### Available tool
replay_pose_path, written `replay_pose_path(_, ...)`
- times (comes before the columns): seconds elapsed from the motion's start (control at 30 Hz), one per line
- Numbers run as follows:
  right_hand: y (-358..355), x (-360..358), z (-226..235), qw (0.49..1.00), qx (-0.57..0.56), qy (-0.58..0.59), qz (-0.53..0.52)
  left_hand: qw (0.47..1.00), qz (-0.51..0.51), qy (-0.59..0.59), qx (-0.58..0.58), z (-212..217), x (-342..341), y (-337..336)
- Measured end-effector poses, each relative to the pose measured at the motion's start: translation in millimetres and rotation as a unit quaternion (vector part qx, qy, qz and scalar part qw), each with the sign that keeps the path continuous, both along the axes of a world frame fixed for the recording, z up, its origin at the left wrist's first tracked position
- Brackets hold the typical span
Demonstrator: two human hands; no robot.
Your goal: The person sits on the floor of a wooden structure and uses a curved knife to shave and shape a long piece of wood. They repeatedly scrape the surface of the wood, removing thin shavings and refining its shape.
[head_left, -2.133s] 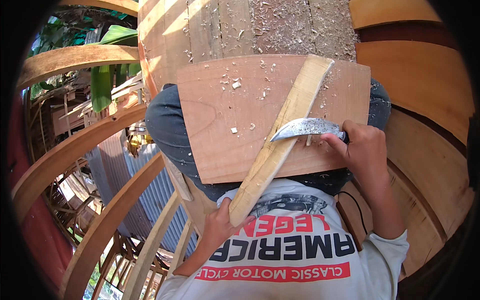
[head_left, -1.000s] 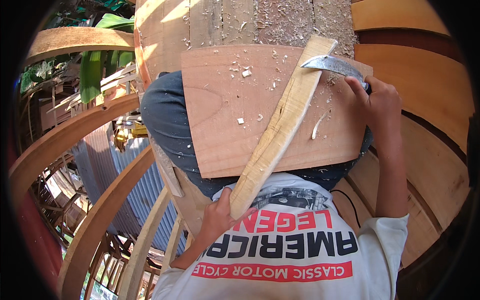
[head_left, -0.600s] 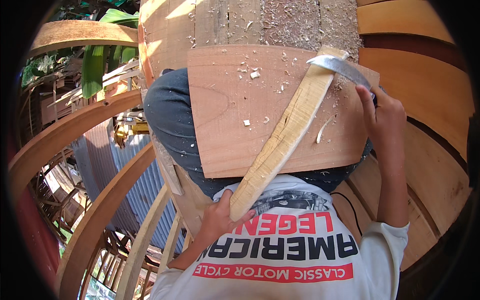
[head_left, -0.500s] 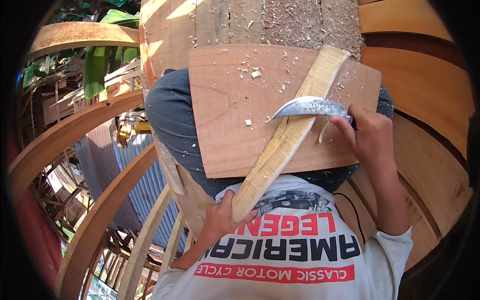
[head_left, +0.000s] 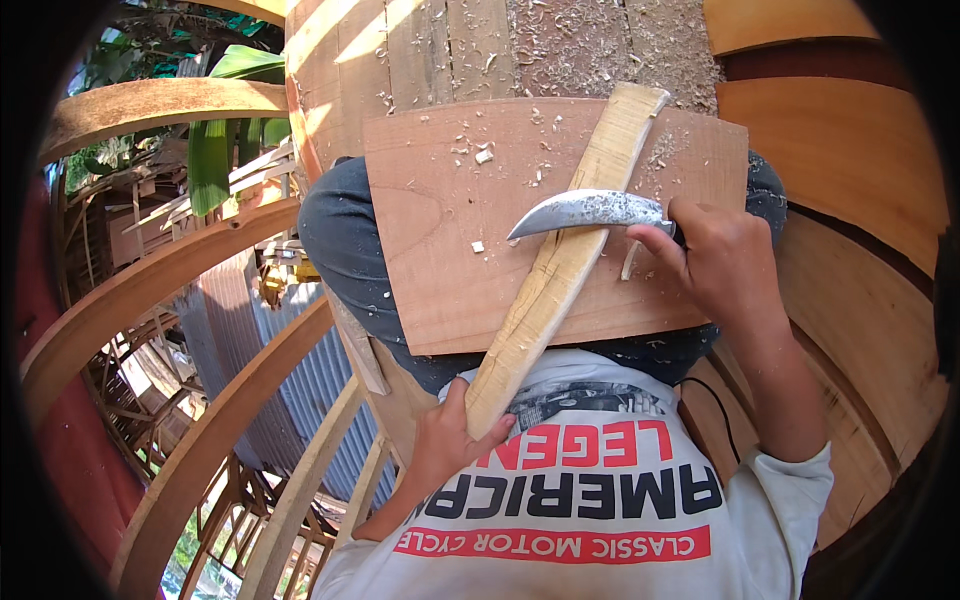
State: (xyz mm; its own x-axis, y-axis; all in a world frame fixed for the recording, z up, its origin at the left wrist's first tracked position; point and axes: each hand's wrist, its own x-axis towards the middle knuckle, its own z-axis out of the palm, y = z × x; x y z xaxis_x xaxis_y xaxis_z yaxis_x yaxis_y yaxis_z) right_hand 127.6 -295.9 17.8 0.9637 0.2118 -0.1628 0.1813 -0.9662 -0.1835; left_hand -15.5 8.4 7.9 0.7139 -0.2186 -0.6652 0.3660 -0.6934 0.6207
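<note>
A long pale strip of wood [head_left: 550, 275] lies slantwise over a reddish-brown board [head_left: 440, 290] on my lap. My left hand [head_left: 452, 430] grips the strip's near end, close to my shirt. In my right hand [head_left: 722, 250] is a knife with a broad curved, speckled blade [head_left: 590, 212]. The blade crosses the strip near its middle, tip to the left; whether its edge bites into the wood cannot be seen. My fingers hide most of the knife's handle. A thin wood shaving [head_left: 628, 262] hangs beside the strip under my right thumb.
Small chips [head_left: 477, 247] are scattered on the board. Beyond it, a plank floor [head_left: 480, 50] carries many shavings. Curved wooden ribs [head_left: 150, 290] stand at the left, with corrugated sheets [head_left: 310, 370] below them. Curved planks [head_left: 840, 130] wall the right side. A black cord [head_left: 722, 405] runs by my right side.
The board, strip and knife appear slightly further left in view. The knife remains across the strip at about the same place, and both hands keep their grip.
</note>
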Motion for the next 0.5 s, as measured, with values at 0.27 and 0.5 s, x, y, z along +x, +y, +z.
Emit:
replay_pose_path(0.27, -29, 2, -14, 0.995, -0.005, -0.053, -0.089, 0.999, 0.009, -0.004, 0.033, 13, 0, -8)
replay_pose_path(0.5, -17, 1, -5, 0.997, 0.03, -0.026, -0.067, 1.0, 0.019, 0.004, 0.021, 22, 4, -17)
